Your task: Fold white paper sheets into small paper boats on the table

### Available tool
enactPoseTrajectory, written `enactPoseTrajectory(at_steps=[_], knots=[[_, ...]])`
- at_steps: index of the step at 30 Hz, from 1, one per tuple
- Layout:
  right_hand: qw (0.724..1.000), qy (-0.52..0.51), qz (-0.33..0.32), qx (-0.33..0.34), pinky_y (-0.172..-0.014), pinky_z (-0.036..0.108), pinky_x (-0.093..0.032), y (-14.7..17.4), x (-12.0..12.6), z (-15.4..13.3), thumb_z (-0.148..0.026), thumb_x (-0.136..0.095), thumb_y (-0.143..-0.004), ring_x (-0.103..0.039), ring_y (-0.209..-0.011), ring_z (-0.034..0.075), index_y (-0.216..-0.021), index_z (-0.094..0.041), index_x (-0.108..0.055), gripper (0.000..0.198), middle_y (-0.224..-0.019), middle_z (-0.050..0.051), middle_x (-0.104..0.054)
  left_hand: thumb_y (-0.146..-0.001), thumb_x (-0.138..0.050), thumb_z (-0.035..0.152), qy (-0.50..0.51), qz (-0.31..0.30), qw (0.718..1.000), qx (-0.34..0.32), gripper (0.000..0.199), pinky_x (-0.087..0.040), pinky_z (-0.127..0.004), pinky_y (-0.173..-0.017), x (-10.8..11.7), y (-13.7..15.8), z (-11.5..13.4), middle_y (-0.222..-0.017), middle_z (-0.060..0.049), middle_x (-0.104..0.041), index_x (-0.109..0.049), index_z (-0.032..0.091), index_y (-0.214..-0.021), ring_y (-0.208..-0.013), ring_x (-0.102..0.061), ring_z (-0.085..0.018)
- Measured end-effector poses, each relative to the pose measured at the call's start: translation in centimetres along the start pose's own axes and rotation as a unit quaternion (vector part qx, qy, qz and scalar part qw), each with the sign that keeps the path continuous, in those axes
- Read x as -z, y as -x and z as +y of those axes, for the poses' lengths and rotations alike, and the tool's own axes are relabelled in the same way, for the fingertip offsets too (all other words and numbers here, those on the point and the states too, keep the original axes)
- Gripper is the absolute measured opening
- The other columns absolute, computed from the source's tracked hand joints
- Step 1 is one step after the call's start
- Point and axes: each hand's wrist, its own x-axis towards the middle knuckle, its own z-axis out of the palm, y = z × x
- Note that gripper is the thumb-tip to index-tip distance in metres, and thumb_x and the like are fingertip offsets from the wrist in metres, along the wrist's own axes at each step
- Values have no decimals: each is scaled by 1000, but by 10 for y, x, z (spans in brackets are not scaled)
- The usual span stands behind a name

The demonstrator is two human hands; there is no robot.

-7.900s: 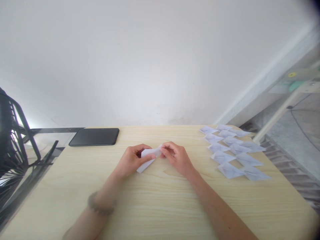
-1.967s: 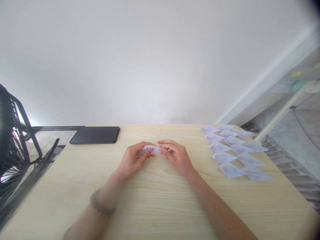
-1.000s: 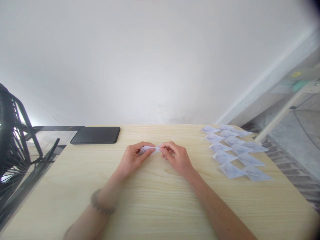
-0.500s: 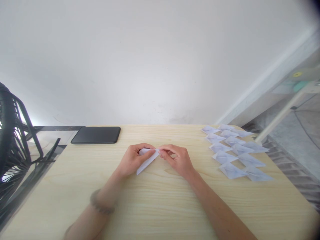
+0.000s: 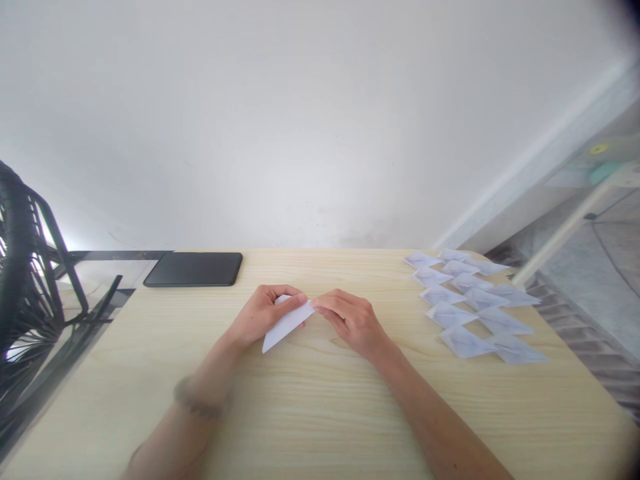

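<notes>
A folded piece of white paper (image 5: 286, 326) is held between both hands over the middle of the table. My left hand (image 5: 263, 315) is closed on it, thumb on top and fingers behind. At the paper's right tip, my right hand (image 5: 350, 319) pinches it between thumb and fingers. The fingers hide part of that tip. Several folded white paper pieces (image 5: 465, 341), pointed in shape, lie in rows to the right of my right hand.
A black phone (image 5: 195, 269) lies at the back left of the wooden table (image 5: 320, 413). The table's far edge meets a white wall (image 5: 320, 133). A black woven chair (image 5: 30, 280) stands beyond the left edge, and a pale slanted bar (image 5: 560, 233) beyond the right.
The folded paper has turned slightly, and its lower end has shifted left. My right-hand fingers have drawn closer together at its tip. The paper pieces on the right have not moved.
</notes>
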Motion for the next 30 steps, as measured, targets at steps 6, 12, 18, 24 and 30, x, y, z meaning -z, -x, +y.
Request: enactPoseTrajectory(at_steps=[6,12,18,24,30], knots=[[999,-26,11,-38,-65,23,-45,-1,0,-3,-23,-46,-83,-55,-69,11,-89,-20,-57,13,-81,3,-60,-74,-55,41,-49,25,998,-26,28,-39,-18,-46,-3,-1,-2,-68,-3,-65,-62,14,-78,-56,-55,-12],[989,-33,-18,-145,-56,20,-38,-2,2,-2,-26,-45,-82,-51,-62,9,-87,-18,-52,13,-70,-1,-58,-74,-55,38,-123,74,984,-105,24,-41,-19,-59,-14,0,-4,-74,-1,-65,-65,16,-77,-66,-56,-13],[990,-17,-52,-133,-53,20,-33,-3,0,1,-27,-39,-85,-43,-55,8,-72,-16,-55,23,-61,-1,-51,-75,-54,35,-126,78,980,-131,23,-43,-19,-66,-15,2,-3,-78,-1,-66,-65,15,-78,-73,-58,-15],[986,-41,-58,-151,-51,19,-31,-3,2,0,-30,-39,-85,-43,-56,8,-70,-16,-55,25,-60,-2,-49,-75,-54,38,-112,65,987,-95,26,-43,-19,-60,-13,1,-1,-78,-2,-67,-65,15,-78,-70,-59,-15],[979,-78,-76,-172,-50,19,-32,-2,5,-1,-29,-39,-84,-43,-52,8,-63,-16,-51,28,-57,-2,-51,-75,-54,40,-73,50,994,-58,27,-38,-17,-47,-10,1,-1,-70,-2,-65,-63,15,-78,-57,-55,-12]])
